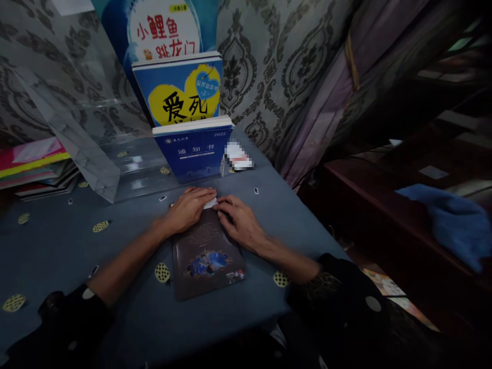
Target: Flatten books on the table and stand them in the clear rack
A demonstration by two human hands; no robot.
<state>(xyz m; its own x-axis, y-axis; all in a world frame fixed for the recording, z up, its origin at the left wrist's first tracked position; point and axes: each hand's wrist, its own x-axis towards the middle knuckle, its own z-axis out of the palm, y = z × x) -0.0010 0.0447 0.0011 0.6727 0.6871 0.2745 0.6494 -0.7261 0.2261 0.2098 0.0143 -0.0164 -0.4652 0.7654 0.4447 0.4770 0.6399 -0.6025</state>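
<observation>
While the book [202,233] is being steadied on the bench [57,256] by the flattened left grip [189,207], its white patch [210,203] is being fingered by the half-curled right grip [243,223], hold unclear, the placing seemingly done and the patch unfinished.

We record a smooth, faintly glossy cover on the dark book [209,246]; clear, shiny plastic in the display stand [80,138]; a matt, cloth-like table cover [134,307]; soft, matt fabric in the blue cloth [453,220].
</observation>
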